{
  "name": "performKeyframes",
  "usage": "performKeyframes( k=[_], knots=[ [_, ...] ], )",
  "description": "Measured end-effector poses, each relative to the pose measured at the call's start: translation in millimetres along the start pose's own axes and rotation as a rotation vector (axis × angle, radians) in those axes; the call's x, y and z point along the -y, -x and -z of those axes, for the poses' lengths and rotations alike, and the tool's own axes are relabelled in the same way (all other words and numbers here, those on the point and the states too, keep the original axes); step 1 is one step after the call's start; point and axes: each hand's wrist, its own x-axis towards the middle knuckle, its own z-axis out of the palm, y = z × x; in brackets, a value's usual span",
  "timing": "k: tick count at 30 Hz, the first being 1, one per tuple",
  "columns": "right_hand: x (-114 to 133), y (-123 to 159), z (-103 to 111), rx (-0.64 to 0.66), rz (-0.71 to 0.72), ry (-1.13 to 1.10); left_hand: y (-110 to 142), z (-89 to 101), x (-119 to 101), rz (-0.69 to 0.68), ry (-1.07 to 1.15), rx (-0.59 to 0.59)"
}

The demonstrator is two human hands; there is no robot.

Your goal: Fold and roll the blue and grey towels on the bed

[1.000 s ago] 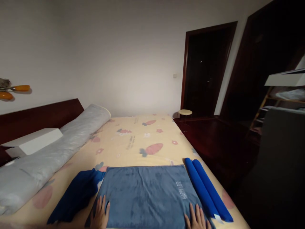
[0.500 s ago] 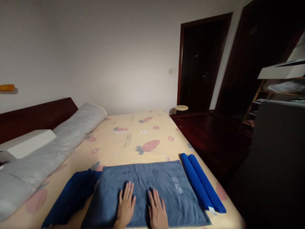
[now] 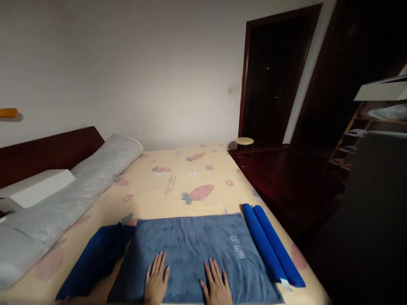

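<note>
A grey-blue towel [image 3: 187,241] with "HAPPY LIFE" lettering lies spread flat on the bed, with slight wrinkles. My left hand [image 3: 156,277] rests palm down on its near part, left of the middle, fingers stretched out. To the right of it, my right hand [image 3: 216,281] also lies flat on the cloth with fingers spread. Neither hand holds anything. Two rolled bright blue cloths [image 3: 273,245], one showing a white tag, lie side by side along the towel's right edge. A crumpled dark blue cloth [image 3: 95,260] lies at its left.
The bed [image 3: 178,186] has a yellow sheet with carrot prints. Along the headboard [image 3: 51,152] lies a long grey roll [image 3: 82,199] with a white box [image 3: 41,186] beside it. A round stool [image 3: 244,141] stands near the dark door [image 3: 273,84]. Shelves [image 3: 352,135] stand at right.
Both hands left the towel's side edges and came inward to its middle. Since then they have slid slightly nearer me and a bit farther apart. The camera view has shifted a little.
</note>
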Motion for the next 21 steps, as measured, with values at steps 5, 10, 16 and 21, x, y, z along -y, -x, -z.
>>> performKeyframes(
  k=[5, 10, 16, 21],
  knots=[
    [2, -27, 8, -0.026, 0.0, 0.003, -22, 4.0, 9, -0.046, 0.012, -0.127],
    [-14, -54, 7, -0.127, -0.141, 0.064, -64, 18.8, -51, -0.173, 0.112, 0.008],
    [-30, -55, -9, -0.174, -0.128, 0.093, -104, 16.5, -120, -0.124, 0.123, 0.185],
    [-31, -55, -10, -0.159, -0.131, 0.092, -98, -3.6, -88, -0.064, 0.085, 0.084]
  ],
)
